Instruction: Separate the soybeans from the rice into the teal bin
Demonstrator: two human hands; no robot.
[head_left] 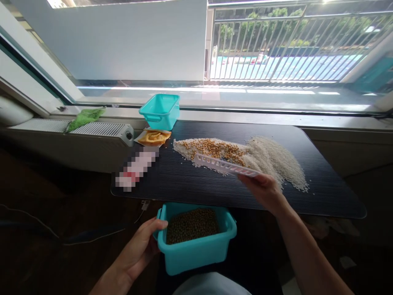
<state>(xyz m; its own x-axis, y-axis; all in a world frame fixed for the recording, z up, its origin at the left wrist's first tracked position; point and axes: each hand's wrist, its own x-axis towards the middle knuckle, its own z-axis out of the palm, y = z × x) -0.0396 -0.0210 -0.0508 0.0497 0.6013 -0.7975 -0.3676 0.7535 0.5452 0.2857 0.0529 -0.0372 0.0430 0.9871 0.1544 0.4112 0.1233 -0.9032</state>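
My left hand (141,241) grips the left end of a turquoise plastic bin (196,250), with the thumb over its rim. Small round beans (193,223) fill the lower part of this bin, which is below the near table edge. My right hand (265,189) is closed on the right end of a pale, flat plastic piece (225,165) with a row of slots. This piece is held edge-on above the table. Behind it, yellow beans (215,148) are spread over white rice (278,159) in a long heap on the dark table.
A second turquoise bin (161,111) stands at the table's back left corner. Near it lies an orange-yellow cloth or wrapper (153,137). A blurred-out item (136,168) is on the left side. The dark table (196,186) adjoins a radiator (101,129) with a green cloth (86,119).
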